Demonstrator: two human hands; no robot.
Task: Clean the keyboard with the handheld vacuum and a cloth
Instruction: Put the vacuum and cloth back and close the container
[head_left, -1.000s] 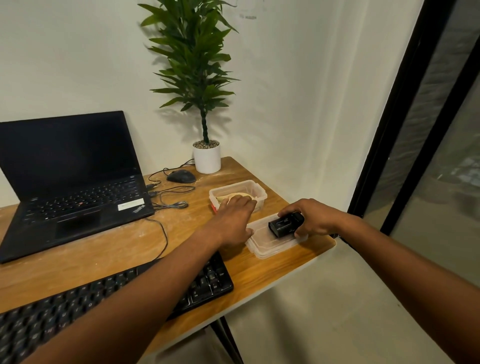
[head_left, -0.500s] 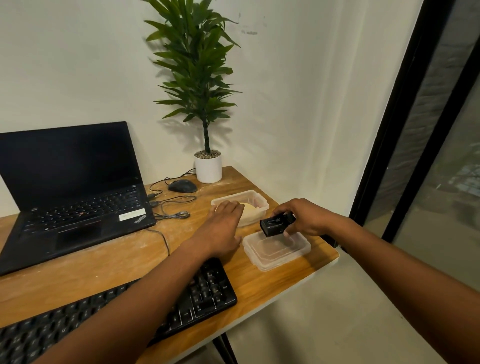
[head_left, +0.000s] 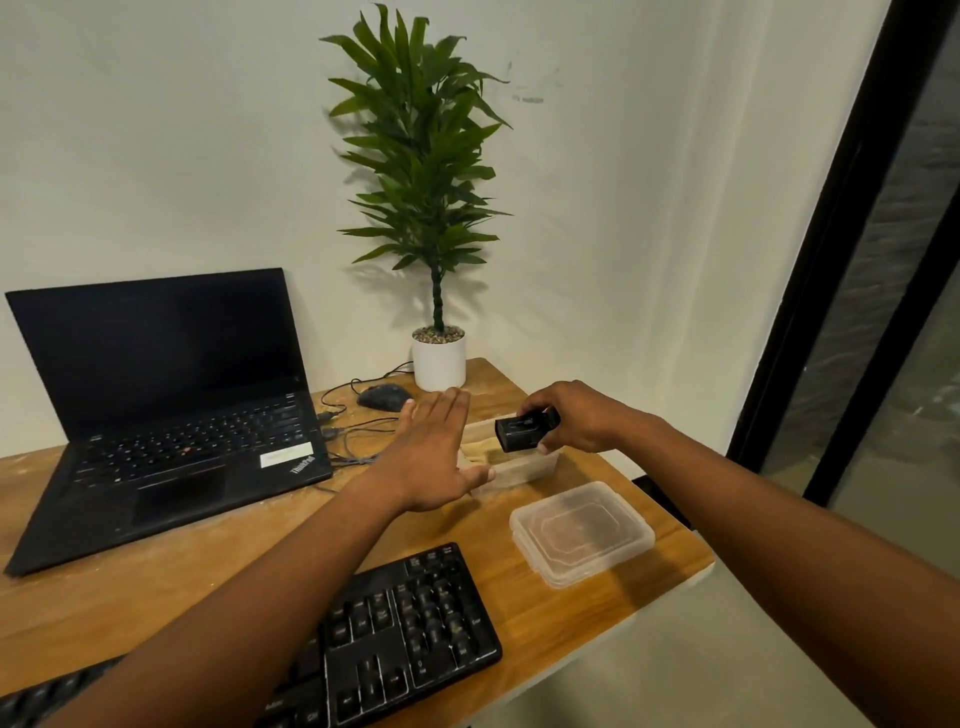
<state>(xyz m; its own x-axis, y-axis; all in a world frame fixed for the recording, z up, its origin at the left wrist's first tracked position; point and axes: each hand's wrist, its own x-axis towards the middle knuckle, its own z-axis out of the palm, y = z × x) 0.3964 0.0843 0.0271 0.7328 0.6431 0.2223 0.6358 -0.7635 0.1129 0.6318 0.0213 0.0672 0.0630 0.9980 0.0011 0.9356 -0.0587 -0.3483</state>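
Right hand (head_left: 582, 418) fingers curl around the small black vacuum (head_left: 522, 432), above the clear tub (head_left: 524, 467); left hand (head_left: 434, 452) fingers straight, together, beside it; keyboard (head_left: 410, 623) nearer.

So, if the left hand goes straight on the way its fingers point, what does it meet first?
Probably the white plant pot. The left hand is flat, its fingers aimed away toward the wall; the mouse lies just left of that line. Depth is unclear.

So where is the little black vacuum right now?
In the head view, right of centre, the right hand holds the vacuum above the open plastic tub, behind the clear lid.
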